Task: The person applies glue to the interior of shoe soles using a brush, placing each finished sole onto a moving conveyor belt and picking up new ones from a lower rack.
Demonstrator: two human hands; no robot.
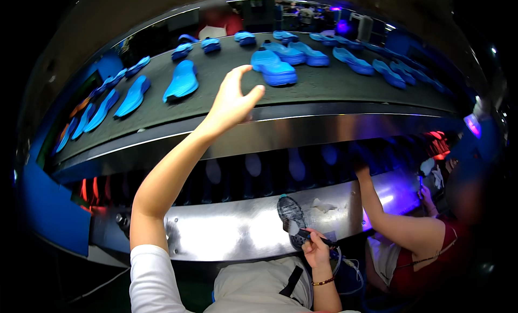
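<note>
My left hand (233, 100) reaches over the front edge of the upper conveyor belt, thumb and fingers spread, with nothing between them. Its fingertips come close to the left side of a blue foam shoe sole (274, 69); whether they touch it I cannot tell. Lower down, my right hand (316, 251) grips the black handle of a brush (308, 233), and thin tubes hang near that hand. The brush's pale head lies against a dark patterned shoe outsole (290, 211), which rests on the shiny metal ledge (226, 232) in front of me.
More blue soles (182, 80) lie spread along the dark belt (216, 97). Under it, a dim slot holds a row of soles (253, 164), with red glow at both ends. At right, a co-worker's arm (394, 221) reaches into that slot. White scraps (325, 205) lie on the ledge.
</note>
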